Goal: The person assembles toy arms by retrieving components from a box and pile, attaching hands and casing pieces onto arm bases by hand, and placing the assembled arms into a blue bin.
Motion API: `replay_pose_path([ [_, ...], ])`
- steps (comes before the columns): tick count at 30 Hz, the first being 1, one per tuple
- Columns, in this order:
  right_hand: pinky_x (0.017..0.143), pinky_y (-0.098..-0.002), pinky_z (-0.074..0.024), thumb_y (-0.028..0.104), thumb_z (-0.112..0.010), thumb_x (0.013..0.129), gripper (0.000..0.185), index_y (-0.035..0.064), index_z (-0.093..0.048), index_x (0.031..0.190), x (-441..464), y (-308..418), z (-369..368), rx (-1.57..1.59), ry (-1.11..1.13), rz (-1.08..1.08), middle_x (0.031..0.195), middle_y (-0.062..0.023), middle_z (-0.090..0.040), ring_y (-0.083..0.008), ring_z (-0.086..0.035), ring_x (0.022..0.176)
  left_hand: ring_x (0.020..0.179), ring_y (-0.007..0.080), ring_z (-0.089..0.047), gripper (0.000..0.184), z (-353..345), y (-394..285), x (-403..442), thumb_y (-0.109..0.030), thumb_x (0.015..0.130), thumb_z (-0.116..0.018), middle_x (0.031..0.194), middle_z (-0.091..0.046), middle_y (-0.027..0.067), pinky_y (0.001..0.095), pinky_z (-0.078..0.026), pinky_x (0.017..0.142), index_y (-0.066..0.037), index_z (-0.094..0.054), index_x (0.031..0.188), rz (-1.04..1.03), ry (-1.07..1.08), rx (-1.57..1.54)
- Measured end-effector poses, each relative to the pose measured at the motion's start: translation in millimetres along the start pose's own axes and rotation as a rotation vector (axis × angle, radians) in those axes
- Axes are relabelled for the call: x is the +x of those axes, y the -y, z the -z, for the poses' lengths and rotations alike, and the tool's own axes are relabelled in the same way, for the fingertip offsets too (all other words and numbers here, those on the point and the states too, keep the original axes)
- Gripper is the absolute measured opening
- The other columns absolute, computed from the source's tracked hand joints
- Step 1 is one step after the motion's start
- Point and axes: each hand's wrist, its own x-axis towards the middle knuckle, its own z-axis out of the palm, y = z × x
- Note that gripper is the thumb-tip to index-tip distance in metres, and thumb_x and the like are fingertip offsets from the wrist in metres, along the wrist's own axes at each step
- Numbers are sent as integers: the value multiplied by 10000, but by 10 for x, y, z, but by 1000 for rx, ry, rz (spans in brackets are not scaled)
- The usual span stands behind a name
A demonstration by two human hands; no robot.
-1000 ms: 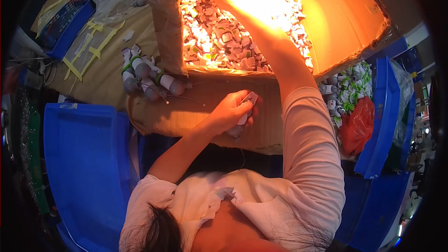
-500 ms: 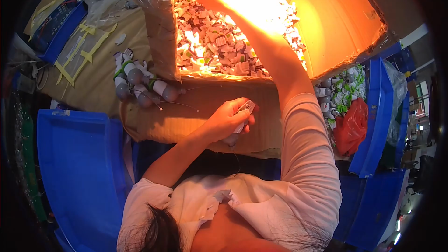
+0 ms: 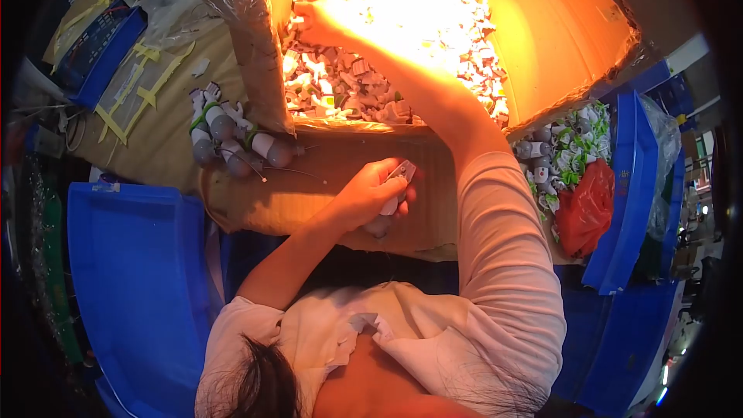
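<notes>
My left hand (image 3: 375, 195) is closed around a white-and-grey toy part (image 3: 381, 224), held over the cardboard in front of the box. A pale, flat end of the part shows above my thumb. My right hand (image 3: 313, 22) reaches into the open cardboard box (image 3: 561, 39), at the left side of a heap of small white, green and purplish plastic parts (image 3: 352, 81). It touches the heap; glare and the parts hide its fingertips, so I cannot tell whether it grips one.
Several white-and-grey toy bodies (image 3: 224, 128) with thin wires lie left of the box. On the right are more white and green parts (image 3: 576, 139), a red plastic bag (image 3: 586, 209) and a blue bin (image 3: 627, 186). A large blue tray (image 3: 135, 263) stands at lower left.
My right hand has moved left and down across the heap, towards the near left wall of the box. My left hand has shifted slightly left, still holding the toy part.
</notes>
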Motion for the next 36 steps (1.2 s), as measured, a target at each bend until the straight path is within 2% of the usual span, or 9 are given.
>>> replay_pose_path([
  [5, 566, -355, -433, 114, -588, 732, 136, 31, -479, 735, -299, -564, -149, 358, 73, 12, 650, -65, -478, -211, -523, 614, 598, 53, -539, 214, 13, 35, 19, -215, 909, -476, 765, -555, 2, 184, -445, 531, -41, -517, 1027, -22, 2, 1],
  [11, 593, -420, -431, 163, -563, 793, 269, 94, -595, 1051, -937, -919, 1248, -716, 286, -383, 659, -64, -587, -166, -543, 567, 594, 48, -532, 194, -38, 52, 9, -206, 911, -471, 763, -549, -6, 179, -439, 528, -57, -524, 1024, -1, 19, 28],
  [16, 633, -354, -490, 136, -505, 752, 204, 66, -641, 887, -742, -515, 1086, -283, 55, -375, 755, -94, -643, -199, -607, 702, 614, 61, -535, 192, -64, 22, 16, -164, 896, -458, 751, -538, -1, 188, -435, 525, -44, -524, 1031, 31, 17, 68],
  [18, 688, -397, -500, 154, -522, 758, 287, 192, -673, 999, -449, -481, 639, -171, -133, -163, 796, -90, -657, -248, -629, 746, 613, 67, -537, 201, -51, 34, 5, -155, 889, -453, 750, -539, 7, 193, -434, 524, -36, -524, 1035, 17, 23, 85],
  [20, 645, -398, -473, 255, -557, 820, 227, 246, -652, 1026, -391, 56, 775, -236, 0, -43, 708, -69, -639, -225, -598, 598, 610, 84, -538, 229, -53, 25, -6, -136, 867, -444, 752, -542, 30, 211, -438, 528, -14, -521, 1044, 3, 28, 86],
  [24, 717, -397, -488, 276, -549, 810, 237, 346, -647, 1015, -32, 73, 442, -537, -102, 83, 873, -14, -650, -256, -606, 821, 609, 97, -526, 218, -41, 48, 10, -146, 864, -460, 746, -544, 28, 231, -435, 540, -24, -528, 1031, -32, 48, 49],
  [34, 686, -393, -481, 184, -574, 742, 111, 145, -671, 776, 952, -1093, -1094, -611, -108, 259, 817, -25, -651, -216, -632, 783, 614, 93, -510, 201, 17, 198, 29, -148, 868, -492, 745, -546, 19, 233, -428, 562, -20, -534, 1018, -111, 6, 60],
  [35, 649, -395, -498, 174, -582, 734, 111, 131, -673, 781, 784, -841, -900, -297, 68, -103, 784, -42, -651, -218, -641, 802, 612, 95, -510, 208, 13, 128, -2, -161, 866, -503, 747, -549, 22, 233, -425, 558, -19, -535, 1014, -89, -3, 110],
  [36, 671, -384, -497, 151, -595, 714, 143, 108, -660, 834, 790, -876, -1061, -250, -164, 80, 825, -71, -645, -246, -632, 835, 607, 98, -515, 215, -1, 96, -30, -160, 864, -497, 746, -550, 25, 230, -425, 555, -18, -534, 1021, -67, -20, 69],
])
